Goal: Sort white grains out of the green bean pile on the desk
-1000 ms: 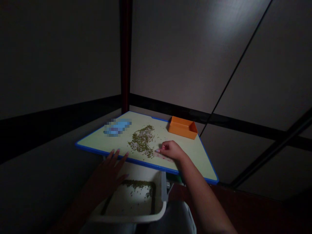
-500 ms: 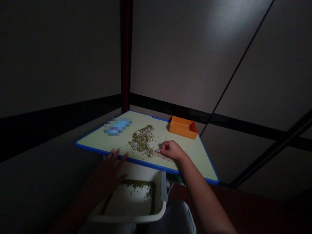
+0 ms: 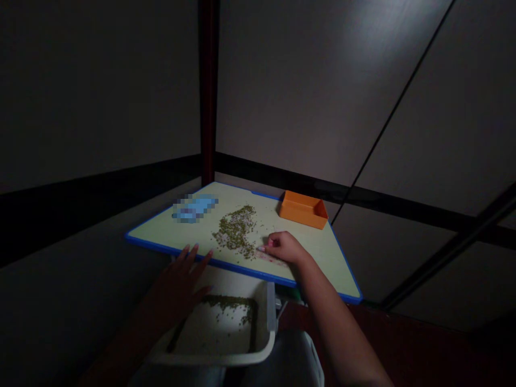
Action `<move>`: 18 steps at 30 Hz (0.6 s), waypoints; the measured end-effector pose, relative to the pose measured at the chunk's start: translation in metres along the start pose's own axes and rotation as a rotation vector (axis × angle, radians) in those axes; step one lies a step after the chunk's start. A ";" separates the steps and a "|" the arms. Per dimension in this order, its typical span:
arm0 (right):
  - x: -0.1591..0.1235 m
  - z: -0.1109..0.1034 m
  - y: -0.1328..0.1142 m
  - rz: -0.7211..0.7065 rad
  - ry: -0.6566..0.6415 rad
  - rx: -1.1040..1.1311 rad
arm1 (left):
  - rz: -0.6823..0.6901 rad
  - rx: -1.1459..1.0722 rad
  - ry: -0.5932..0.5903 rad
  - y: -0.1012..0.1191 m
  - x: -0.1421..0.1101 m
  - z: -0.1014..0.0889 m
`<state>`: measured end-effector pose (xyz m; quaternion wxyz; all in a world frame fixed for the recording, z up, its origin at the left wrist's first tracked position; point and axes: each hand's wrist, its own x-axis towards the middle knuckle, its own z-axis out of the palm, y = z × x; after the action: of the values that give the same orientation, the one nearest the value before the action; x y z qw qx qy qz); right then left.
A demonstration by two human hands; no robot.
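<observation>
Grains [image 3: 236, 230] look light, firm, liable to roll — best taken by fingertip pinch. Right hand [image 3: 284, 247] curled beside them, closure and contents unclear; left hand [image 3: 179, 275] spread open, nothing held.

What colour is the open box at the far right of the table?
The open box is plain orange; it shows best in the head view.

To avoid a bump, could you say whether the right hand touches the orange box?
Apart; the head view shows pale board between right hand and orange box.
</observation>
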<state>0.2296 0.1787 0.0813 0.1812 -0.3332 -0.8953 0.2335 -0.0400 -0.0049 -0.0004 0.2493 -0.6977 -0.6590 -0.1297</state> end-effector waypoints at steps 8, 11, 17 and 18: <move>0.000 0.000 0.002 -0.004 -0.004 0.031 | -0.019 -0.008 0.009 0.002 0.000 0.001; -0.001 0.000 0.001 -0.002 -0.017 0.045 | -0.023 -0.003 0.019 0.002 -0.001 0.002; -0.003 0.000 -0.002 -0.007 -0.040 0.043 | 0.004 -0.013 0.026 0.002 -0.002 -0.002; -0.003 0.000 -0.002 -0.006 -0.042 0.040 | 0.000 -0.010 0.031 0.002 -0.002 -0.003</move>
<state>0.2304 0.1753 0.0823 0.1699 -0.3219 -0.8950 0.2579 -0.0376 -0.0077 0.0004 0.2558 -0.6968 -0.6545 -0.1438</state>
